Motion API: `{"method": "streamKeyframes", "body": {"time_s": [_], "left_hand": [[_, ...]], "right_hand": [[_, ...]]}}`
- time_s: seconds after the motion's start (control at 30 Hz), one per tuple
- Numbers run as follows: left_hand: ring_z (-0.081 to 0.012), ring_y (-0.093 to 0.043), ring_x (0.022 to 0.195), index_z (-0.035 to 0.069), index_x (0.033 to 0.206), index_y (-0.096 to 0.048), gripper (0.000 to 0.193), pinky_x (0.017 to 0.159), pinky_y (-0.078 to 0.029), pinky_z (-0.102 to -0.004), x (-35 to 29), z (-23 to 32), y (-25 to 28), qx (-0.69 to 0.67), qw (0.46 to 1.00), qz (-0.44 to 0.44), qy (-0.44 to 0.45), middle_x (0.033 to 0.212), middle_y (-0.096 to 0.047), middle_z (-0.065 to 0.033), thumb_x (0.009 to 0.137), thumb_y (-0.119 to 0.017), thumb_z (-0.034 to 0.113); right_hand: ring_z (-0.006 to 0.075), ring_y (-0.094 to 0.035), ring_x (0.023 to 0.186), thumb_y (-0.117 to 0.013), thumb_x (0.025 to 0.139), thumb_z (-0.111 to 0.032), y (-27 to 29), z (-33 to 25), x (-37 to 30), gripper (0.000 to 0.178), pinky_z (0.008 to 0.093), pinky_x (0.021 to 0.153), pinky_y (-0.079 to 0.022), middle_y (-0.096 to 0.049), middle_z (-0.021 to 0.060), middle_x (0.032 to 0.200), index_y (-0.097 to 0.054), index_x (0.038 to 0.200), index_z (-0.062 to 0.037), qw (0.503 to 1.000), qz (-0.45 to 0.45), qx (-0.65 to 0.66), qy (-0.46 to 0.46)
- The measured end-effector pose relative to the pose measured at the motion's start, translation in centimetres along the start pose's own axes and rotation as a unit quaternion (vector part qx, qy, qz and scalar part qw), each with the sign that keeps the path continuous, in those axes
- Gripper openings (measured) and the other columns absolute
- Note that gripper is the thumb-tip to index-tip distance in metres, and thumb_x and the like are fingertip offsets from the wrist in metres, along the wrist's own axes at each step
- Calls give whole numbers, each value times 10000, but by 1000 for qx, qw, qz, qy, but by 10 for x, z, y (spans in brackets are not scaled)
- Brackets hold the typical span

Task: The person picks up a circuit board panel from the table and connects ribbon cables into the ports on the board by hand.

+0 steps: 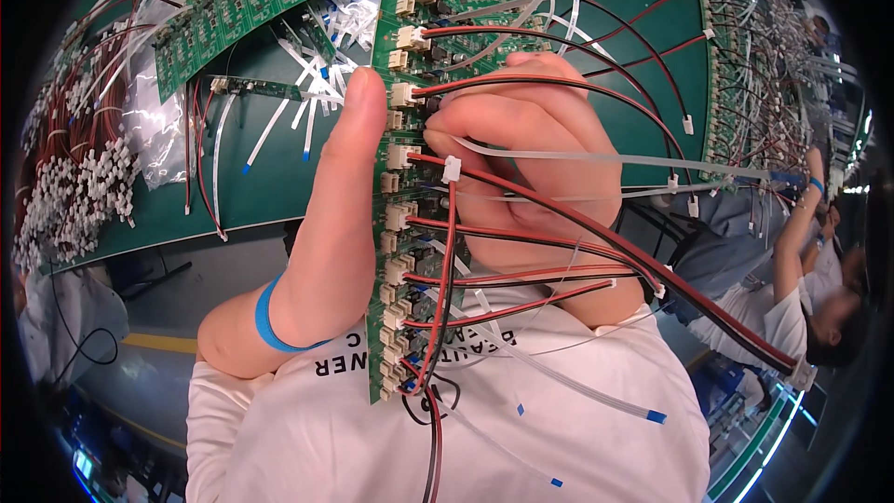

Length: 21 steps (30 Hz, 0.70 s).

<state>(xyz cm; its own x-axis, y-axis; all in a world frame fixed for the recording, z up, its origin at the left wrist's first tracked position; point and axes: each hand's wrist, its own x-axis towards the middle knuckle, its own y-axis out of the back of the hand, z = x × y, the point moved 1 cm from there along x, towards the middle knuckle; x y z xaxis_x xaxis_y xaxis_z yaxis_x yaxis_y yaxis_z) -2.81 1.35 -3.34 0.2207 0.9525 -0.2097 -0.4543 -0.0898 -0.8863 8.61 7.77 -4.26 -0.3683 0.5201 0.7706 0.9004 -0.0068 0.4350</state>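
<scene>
My left hand (328,200), with a blue band at the wrist, grips a long green circuit board panel (380,251) held upright in front of my chest. Its thumb lies along the panel's left edge; the other fingers are hidden behind. White connectors line the panel, and several red-and-black wire pairs (549,188) run from them to the right. On the panel's right side, my right hand (559,135) is closed, thumb and forefinger pinching the end of a flat ribbon cable (577,156) close to the board. Whether that end sits in a socket is hidden by the fingertips.
Behind lies a green table (251,130) with another board panel (247,14), loose ribbon cables (349,23) and a clear plastic bag (154,126). Bundled wires with white plugs (84,186) lie at left. Wired panels (717,65) stand at right, near another person (792,270).
</scene>
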Motion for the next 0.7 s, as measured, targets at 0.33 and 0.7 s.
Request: {"method": "streamKeyframes", "body": {"time_s": [0.33,0.7], "left_hand": [[-132,-593,774,43,1077,-532,490,674,-486,-255,3,3,-17,29,989,144,0,901,-610,-56,930,-304,451],[-224,-620,735,14,1093,-523,600,663,-501,-293,7,8,-19,35,984,154,79,832,-625,-151,873,-275,514]], "right_hand": [[197,-595,768,-676,664,59,21,13,11,234,292,669,-467,-627,100,846,-631,884,-5,987,-124,101,-8],[194,-593,772,-687,629,30,21,24,22,189,300,692,-464,-643,103,820,-657,815,27,988,-108,100,-51]]}}
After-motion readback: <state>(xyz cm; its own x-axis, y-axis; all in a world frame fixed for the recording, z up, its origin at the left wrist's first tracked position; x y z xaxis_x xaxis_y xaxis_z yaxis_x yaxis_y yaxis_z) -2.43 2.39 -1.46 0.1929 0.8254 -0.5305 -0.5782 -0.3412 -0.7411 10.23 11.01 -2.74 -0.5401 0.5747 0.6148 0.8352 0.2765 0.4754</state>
